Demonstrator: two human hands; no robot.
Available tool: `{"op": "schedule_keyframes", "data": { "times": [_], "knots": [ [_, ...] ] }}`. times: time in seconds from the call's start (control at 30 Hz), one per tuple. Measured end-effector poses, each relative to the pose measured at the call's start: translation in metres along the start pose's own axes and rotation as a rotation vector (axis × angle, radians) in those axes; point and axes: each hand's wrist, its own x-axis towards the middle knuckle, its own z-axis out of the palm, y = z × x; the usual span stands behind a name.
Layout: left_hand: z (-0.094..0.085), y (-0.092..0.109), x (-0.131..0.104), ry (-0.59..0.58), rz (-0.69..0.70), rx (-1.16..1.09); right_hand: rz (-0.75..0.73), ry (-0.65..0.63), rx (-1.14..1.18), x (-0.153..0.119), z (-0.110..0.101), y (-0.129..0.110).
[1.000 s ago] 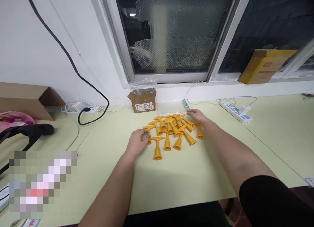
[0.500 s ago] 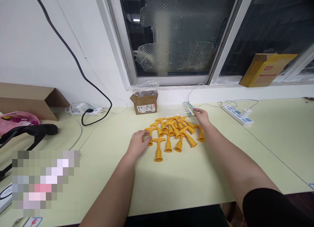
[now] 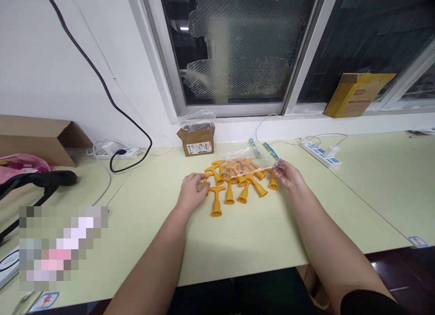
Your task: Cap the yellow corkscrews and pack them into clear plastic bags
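Note:
Several yellow plastic T-handled pieces with flared cup ends [image 3: 216,201] lie in a loose pile on the pale green table. At the pile's left edge, my left hand [image 3: 190,191] has its thumb and fingers closed around one of these pieces, mostly hidden by the fingers. To the right, my right hand [image 3: 289,174] pinches the edge of a clear plastic bag with a colourful printed strip [image 3: 271,152]. The film of this bag stretches across the back of the pile, with yellow showing through. Behind it lies a second bag with a printed strip [image 3: 254,148].
Behind the pile stands a small cardboard box [image 3: 196,140] against the wall. Power strips lie at the left [image 3: 128,153] and right [image 3: 320,154]. A black cable [image 3: 102,81] hangs at left. A yellow carton [image 3: 358,95] leans on the window.
My right hand has drawn a clear bag off the one behind it, toward me and over the pile. My left hand stays at the pile's left edge. The view has shifted slightly.

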Motion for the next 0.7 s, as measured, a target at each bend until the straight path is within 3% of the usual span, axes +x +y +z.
{"op": "schedule_keyframes", "data": {
  "times": [0.23, 0.47, 0.57, 0.7],
  "knots": [
    [0.003, 0.018, -0.007, -0.101, 0.204, -0.008, 0.17, -0.294, -0.168, -0.033, 0.012, 0.0],
    [0.004, 0.025, -0.01, -0.187, 0.181, -0.054, 0.061, -0.396, -0.328, -0.049, 0.026, 0.001],
    [0.002, 0.024, -0.009, -0.15, 0.179, -0.065, -0.007, -0.384, -0.34, -0.051, 0.027, -0.001],
    [0.001, 0.022, -0.005, 0.028, 0.145, -0.039, -0.037, -0.316, -0.305, -0.045, 0.023, -0.003]
  ]
}}
